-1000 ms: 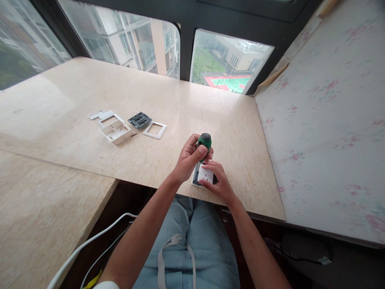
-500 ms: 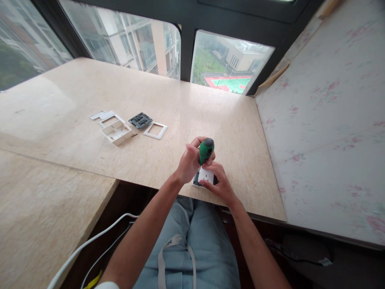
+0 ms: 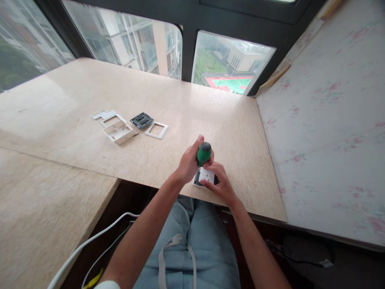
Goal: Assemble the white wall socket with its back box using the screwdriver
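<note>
My left hand (image 3: 190, 161) is wrapped round the green handle of a screwdriver (image 3: 204, 153), its dark butt end pointing up at me. The screwdriver's shaft and tip are hidden behind the hands. Under it, close to the front edge of the counter, lies a wall socket (image 3: 206, 175) with a white face and a dark grey frame. My right hand (image 3: 221, 180) grips this socket, thumb on its face and fingers at the far and right side. Part of the socket is covered by that hand.
On the marble-like counter (image 3: 192, 110), left of my hands, lie a white back box (image 3: 119, 132), a dark grey socket frame (image 3: 141, 120), a white cover frame (image 3: 156, 130) and other white frame pieces (image 3: 104, 114). A papered wall (image 3: 325, 120) bounds the right; windows stand behind.
My left hand has turned on the screwdriver, its thumb now raised and pointing away. The screwdriver handle leans differently, a little lower and left. My right hand stays on the socket.
</note>
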`<state>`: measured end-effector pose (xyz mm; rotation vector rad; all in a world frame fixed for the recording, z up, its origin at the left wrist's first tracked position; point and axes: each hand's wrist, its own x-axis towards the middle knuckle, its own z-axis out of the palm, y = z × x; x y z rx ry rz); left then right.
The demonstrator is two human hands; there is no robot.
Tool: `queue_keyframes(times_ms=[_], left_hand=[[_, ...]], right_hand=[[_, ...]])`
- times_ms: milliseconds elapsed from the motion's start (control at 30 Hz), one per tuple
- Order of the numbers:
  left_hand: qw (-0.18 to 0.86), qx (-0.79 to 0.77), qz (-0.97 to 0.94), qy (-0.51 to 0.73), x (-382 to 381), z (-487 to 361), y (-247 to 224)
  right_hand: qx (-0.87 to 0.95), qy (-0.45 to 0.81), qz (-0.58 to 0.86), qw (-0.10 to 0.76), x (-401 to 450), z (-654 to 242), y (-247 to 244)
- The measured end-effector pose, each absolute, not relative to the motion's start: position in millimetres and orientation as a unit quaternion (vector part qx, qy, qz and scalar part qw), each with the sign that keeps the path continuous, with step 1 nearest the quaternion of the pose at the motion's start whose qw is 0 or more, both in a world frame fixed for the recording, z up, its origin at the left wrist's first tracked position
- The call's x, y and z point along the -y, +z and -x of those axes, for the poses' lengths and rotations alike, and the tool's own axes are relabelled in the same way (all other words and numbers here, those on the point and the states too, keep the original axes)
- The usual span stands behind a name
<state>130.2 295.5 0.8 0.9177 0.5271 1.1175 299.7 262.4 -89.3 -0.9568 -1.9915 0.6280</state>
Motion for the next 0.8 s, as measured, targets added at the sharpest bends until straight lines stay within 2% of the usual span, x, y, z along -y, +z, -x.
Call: queue_keyframes(times_ms=[167,433,533,667,800], left_hand=[[0.699,-0.211,-0.416,0.542,-294.9,-136.1,0.1],[0.613,-0.178,-0.447,0.627,-294.1,-134.8,-13.1],[0.622,-0.185,-0.479,0.591,-293.9,-130.0,-9.8],[0.684,-0.18,-0.497,0.503,-296.3,-128.9,1.7],[0.71,-0.167,-0.482,0.486,-300.8,-130.4,4.6]], right_hand=[[0.787,0.26,0.38,0.41,-261.8,-299.9,-89.2],[0.793,0.253,0.373,0.41,-261.9,-298.8,-87.3],[0.794,0.251,0.375,0.407,-262.0,-299.3,-87.6],[0.791,0.257,0.383,0.402,-262.1,-300.5,-91.2],[0.786,0.259,0.381,0.411,-262.3,-300.3,-92.3]])
